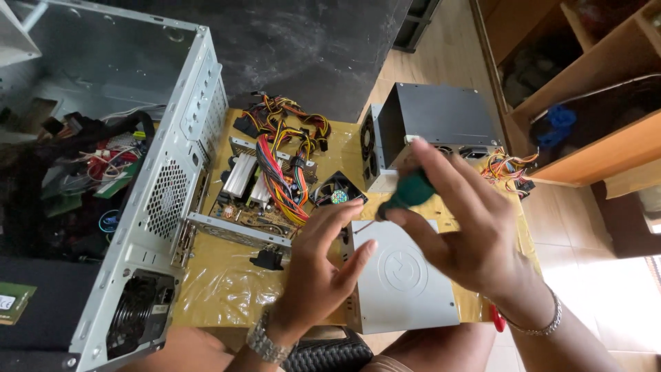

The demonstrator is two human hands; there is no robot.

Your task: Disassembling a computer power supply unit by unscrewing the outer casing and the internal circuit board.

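My right hand (463, 227) grips the green and black handle of a screwdriver (406, 194), held tilted above a grey metal power supply cover (403, 279). My left hand (320, 265) rests on the left edge of that cover with fingers spread against it. Just left of the cover lies an opened power supply circuit board (251, 200) with a thick bundle of coloured wires (282, 169) and a small black fan (337, 193). The screwdriver's tip is hidden behind my left fingers.
An open computer case (162, 186) lies at the left, full of cables. A second grey power supply box (430, 127) stands behind, with loose wires (509, 169) at its right. Everything sits on a yellow sheet (227, 286). Wooden shelves (606, 103) stand at the right.
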